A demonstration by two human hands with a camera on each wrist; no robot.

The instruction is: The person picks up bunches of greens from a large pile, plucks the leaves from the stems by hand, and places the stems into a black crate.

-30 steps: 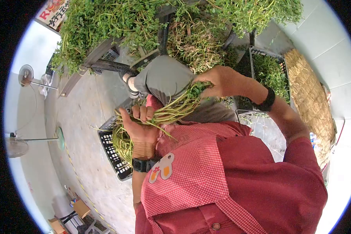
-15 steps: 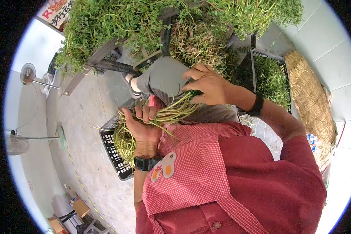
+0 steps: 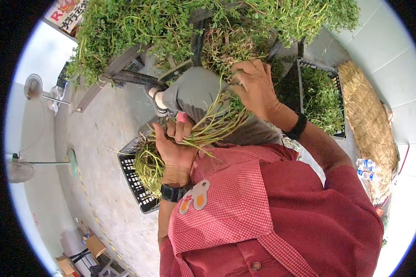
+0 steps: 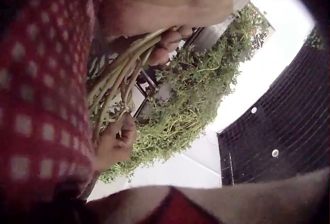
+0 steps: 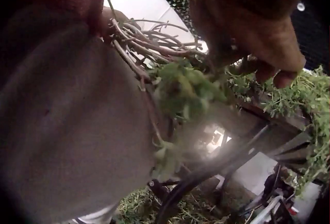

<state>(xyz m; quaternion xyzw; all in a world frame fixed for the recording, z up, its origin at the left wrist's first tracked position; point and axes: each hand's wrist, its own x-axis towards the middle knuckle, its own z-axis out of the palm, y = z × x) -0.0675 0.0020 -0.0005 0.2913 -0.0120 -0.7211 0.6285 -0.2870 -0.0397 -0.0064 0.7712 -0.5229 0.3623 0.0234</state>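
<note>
My left hand [image 3: 175, 150] grips a bundle of long green stems [image 3: 217, 129] in front of the apron, fingers curled over it and a pink wrap [image 3: 183, 117] on one finger. The bundle's leafy ends fan out over the grey trouser leg [image 3: 194, 87]. At that leafy end is my right hand [image 3: 256, 87], its fingers bent in; in the left wrist view its thumb and forefinger pinch at the stems [image 4: 111, 87]. Leaves [image 5: 185, 90] hang just below the right hand in the right wrist view.
A large heap of leafy greens [image 3: 138, 27] covers a dark-framed stand ahead. A black crate [image 3: 129, 177] with stems is beside the left forearm. Another crate [image 3: 341, 90] of greens stands at right, near a woven mat [image 3: 365, 120]. Two stand fans are at left.
My right hand first drew off the leafy ends with spread fingers, then moved up and right, its fingers bending in again. The bundle's ends have spread apart; the left hand keeps its grip.
</note>
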